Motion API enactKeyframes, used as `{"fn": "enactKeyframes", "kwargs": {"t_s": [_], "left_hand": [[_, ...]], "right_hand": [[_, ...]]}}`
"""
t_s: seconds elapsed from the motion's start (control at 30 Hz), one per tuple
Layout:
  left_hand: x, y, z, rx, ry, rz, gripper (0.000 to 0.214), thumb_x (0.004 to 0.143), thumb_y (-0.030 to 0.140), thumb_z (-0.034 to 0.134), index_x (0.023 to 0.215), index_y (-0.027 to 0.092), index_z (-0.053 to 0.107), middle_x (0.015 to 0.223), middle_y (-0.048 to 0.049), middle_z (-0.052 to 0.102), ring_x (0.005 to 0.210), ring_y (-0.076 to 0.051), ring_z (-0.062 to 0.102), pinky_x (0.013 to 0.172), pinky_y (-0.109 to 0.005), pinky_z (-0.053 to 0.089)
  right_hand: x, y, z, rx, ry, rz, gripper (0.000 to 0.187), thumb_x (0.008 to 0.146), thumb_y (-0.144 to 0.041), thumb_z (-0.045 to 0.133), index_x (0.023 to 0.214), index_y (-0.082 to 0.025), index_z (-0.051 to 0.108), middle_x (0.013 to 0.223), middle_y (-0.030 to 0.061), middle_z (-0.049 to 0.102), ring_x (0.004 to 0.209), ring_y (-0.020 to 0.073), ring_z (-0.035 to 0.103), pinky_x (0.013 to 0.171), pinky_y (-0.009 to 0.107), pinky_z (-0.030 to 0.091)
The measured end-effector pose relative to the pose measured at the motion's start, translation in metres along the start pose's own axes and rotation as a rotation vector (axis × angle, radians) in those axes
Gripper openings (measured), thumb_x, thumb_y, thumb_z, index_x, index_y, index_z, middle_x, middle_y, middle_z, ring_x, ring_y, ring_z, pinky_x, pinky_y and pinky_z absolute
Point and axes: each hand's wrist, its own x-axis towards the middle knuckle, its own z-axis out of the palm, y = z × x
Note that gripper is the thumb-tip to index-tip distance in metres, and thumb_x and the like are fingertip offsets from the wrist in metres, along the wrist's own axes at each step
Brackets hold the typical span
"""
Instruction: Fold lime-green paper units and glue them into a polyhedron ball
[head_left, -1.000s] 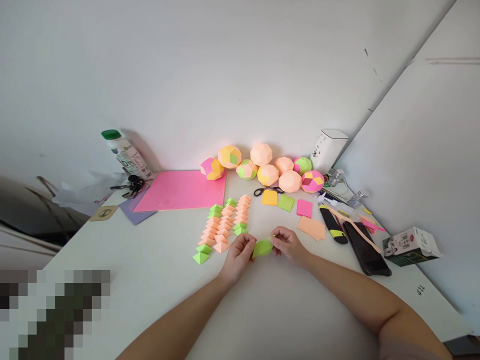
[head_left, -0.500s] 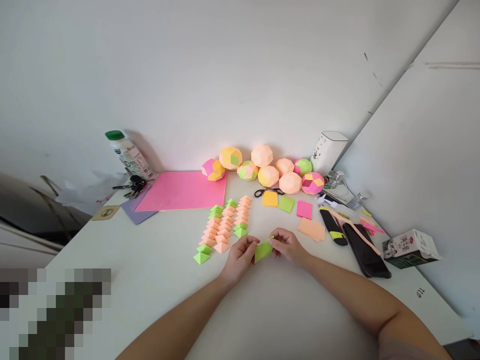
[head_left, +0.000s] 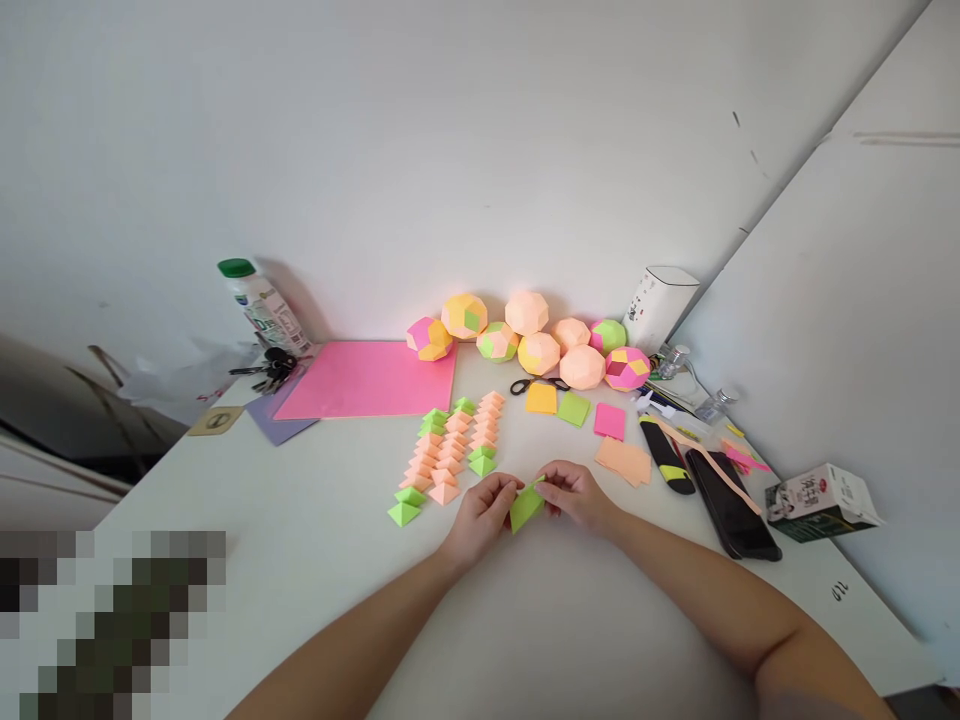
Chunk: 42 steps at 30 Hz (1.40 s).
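Observation:
A small piece of green folded paper is pinched between my two hands above the front part of the table. My left hand grips its left edge between thumb and fingers. On the other side, my right hand pinches the upper right corner, fingers closed. Just beyond my left hand stand rows of folded paper units, mostly peach, with several green ones at the row ends. Loose peach paper sheets lie beyond my right hand.
Several faceted paper balls line the wall. Yellow, green and pink paper stacks lie before black scissors. Rightward are a utility knife, phone and milk carton. A pink board and bottle stand left.
The green paper has turned and narrowed a little between my fingers, its lower tip now pointing further down. Both hands stay nearly in place; the view has shifted slightly.

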Motion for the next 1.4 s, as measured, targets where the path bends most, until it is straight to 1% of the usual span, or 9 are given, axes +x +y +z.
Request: {"fn": "enactKeyframes", "kwargs": {"t_s": [0.1, 0.23, 0.37, 0.5, 0.83, 0.97, 1.07, 1.2, 1.4], "left_hand": [[-0.001, 0.003, 0.0, 0.06, -0.032, 0.031, 0.029, 0.083, 0.045, 0.049, 0.087, 0.018, 0.058, 0.068, 0.0016, 0.054, 0.059, -0.011, 0.049, 0.054, -0.022, 0.039], [-0.002, 0.005, 0.0, 0.178, -0.092, 0.111, 0.027, 0.086, 0.04, 0.047, 0.094, 0.018, 0.06, 0.086, -0.0033, 0.063, 0.078, -0.016, 0.056, 0.07, -0.026, 0.045], [-0.004, 0.006, 0.0, 0.216, -0.125, 0.139, 0.027, 0.087, 0.037, 0.045, 0.1, 0.018, 0.059, 0.096, -0.0063, 0.065, 0.088, -0.019, 0.059, 0.079, -0.03, 0.047], [-0.003, 0.006, -0.001, 0.241, -0.125, 0.142, 0.029, 0.088, 0.036, 0.044, 0.106, 0.018, 0.057, 0.103, -0.008, 0.065, 0.093, -0.02, 0.059, 0.082, -0.031, 0.047], [-0.002, 0.004, 0.001, 0.249, -0.068, 0.134, 0.03, 0.085, 0.039, 0.048, 0.103, 0.019, 0.061, 0.098, -0.0066, 0.068, 0.087, -0.02, 0.061, 0.077, -0.03, 0.047], [-0.003, 0.006, 0.001, 0.225, -0.084, 0.134, 0.032, 0.086, 0.04, 0.047, 0.105, 0.019, 0.061, 0.096, -0.0063, 0.068, 0.084, -0.02, 0.06, 0.073, -0.029, 0.047], [-0.004, 0.008, 0.001, 0.261, -0.107, 0.145, 0.033, 0.088, 0.04, 0.043, 0.107, 0.019, 0.061, 0.091, -0.0055, 0.068, 0.079, -0.019, 0.059, 0.071, -0.028, 0.046], [-0.004, 0.01, 0.0, 0.28, -0.118, 0.178, 0.034, 0.088, 0.038, 0.042, 0.11, 0.02, 0.062, 0.091, -0.0049, 0.068, 0.082, -0.019, 0.06, 0.074, -0.029, 0.046], [-0.004, 0.01, 0.0, 0.25, -0.14, 0.229, 0.036, 0.089, 0.038, 0.042, 0.115, 0.021, 0.06, 0.104, -0.006, 0.067, 0.095, -0.022, 0.059, 0.085, -0.032, 0.045]], "right_hand": [[-0.001, 0.0, 0.0, -0.02, -0.024, -0.005, 0.021, 0.076, -0.037, 0.066, 0.08, -0.016, 0.063, 0.058, -0.0029, 0.056, 0.048, 0.0094, 0.053, 0.047, 0.023, 0.04], [-0.001, -0.001, 0.002, -0.013, -0.021, -0.022, 0.02, 0.075, -0.036, 0.067, 0.081, -0.017, 0.065, 0.063, -0.0018, 0.058, 0.05, 0.0091, 0.052, 0.048, 0.023, 0.041], [-0.002, -0.001, 0.004, 0.01, -0.014, -0.026, 0.02, 0.075, -0.036, 0.068, 0.082, -0.017, 0.064, 0.061, -0.0026, 0.057, 0.049, 0.0086, 0.049, 0.047, 0.023, 0.039], [-0.001, 0.001, 0.004, 0.037, -0.015, -0.006, 0.022, 0.075, -0.037, 0.068, 0.086, -0.018, 0.062, 0.066, -0.0017, 0.059, 0.051, 0.0087, 0.049, 0.048, 0.023, 0.04], [-0.001, 0.005, 0.003, 0.017, -0.036, -0.003, 0.024, 0.076, -0.038, 0.067, 0.088, -0.019, 0.06, 0.071, -0.0011, 0.061, 0.054, 0.0093, 0.05, 0.049, 0.023, 0.04], [-0.001, 0.006, 0.002, 0.007, -0.034, -0.003, 0.026, 0.076, -0.039, 0.067, 0.091, -0.019, 0.06, 0.071, -0.0011, 0.061, 0.054, 0.0094, 0.05, 0.05, 0.023, 0.04], [-0.001, 0.007, 0.002, -0.011, -0.022, -0.019, 0.025, 0.076, -0.038, 0.067, 0.092, -0.019, 0.06, 0.069, -0.0018, 0.06, 0.055, 0.0092, 0.05, 0.051, 0.023, 0.04], [0.0, 0.007, 0.003, -0.044, 0.0, -0.05, 0.025, 0.076, -0.037, 0.067, 0.091, -0.019, 0.06, 0.067, -0.0023, 0.059, 0.056, 0.0097, 0.052, 0.054, 0.024, 0.042], [-0.001, 0.005, 0.005, -0.03, 0.076, -0.05, 0.028, 0.074, -0.04, 0.068, 0.091, -0.019, 0.061, 0.071, -0.0003, 0.062, 0.063, 0.0125, 0.057, 0.061, 0.027, 0.047]]}}
